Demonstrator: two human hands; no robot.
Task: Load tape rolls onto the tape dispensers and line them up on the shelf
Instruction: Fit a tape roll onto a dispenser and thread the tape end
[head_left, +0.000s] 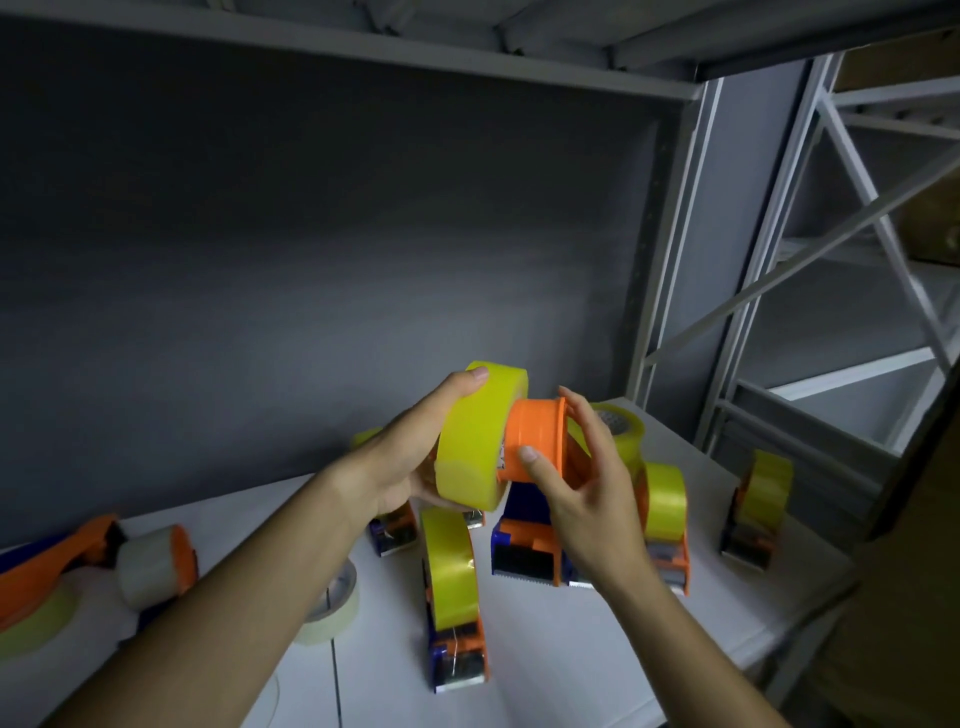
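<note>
My left hand (400, 457) grips a yellow tape roll (478, 441) held upright above the white shelf (545, 654). Its core sits against the orange spool (535, 441) of a blue and orange dispenser (524, 551). My right hand (587, 483) holds that spool, thumb on its front and fingers behind the flange. The dispenser's serrated blade end points toward me, below the hands. A loaded dispenser (452, 597) with yellow tape lies on the shelf just in front.
Two more loaded dispensers (665, 519) (758, 504) stand to the right, one near the shelf's right edge. Another yellow roll (618, 426) sits behind my right hand. At left lie a dispenser with clear tape (150, 566), a pale roll (332, 603) and a greenish roll (36, 618).
</note>
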